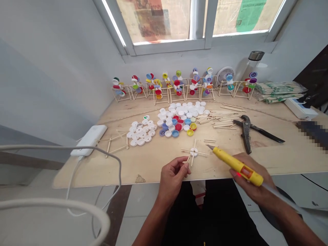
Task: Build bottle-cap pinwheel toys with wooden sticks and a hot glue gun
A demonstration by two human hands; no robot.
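Observation:
My left hand (176, 174) pinches the end of a thin wooden stick (189, 159) at the table's front edge. That stick reaches up to a white bottle cap (194, 152), from which several other sticks spread out like spokes. In my right hand (252, 179) is a yellow hot glue gun (234, 164), its nozzle pointing left, just right of the spoked cap and apart from it. A translucent glue stick (284, 200) trails out of the gun's back end, and a small red light shows by my fingers. Two short stick pieces (210, 140) lie beyond the nozzle.
White caps with holes (140, 133), coloured caps (176, 126) and loose sticks (222, 118) lie mid-table. Black-handled cutters (247, 131) rest at right. Finished cap wheels on stick frames (178, 90) line the back. A white power strip (89, 138) and cable (120, 167) are at left.

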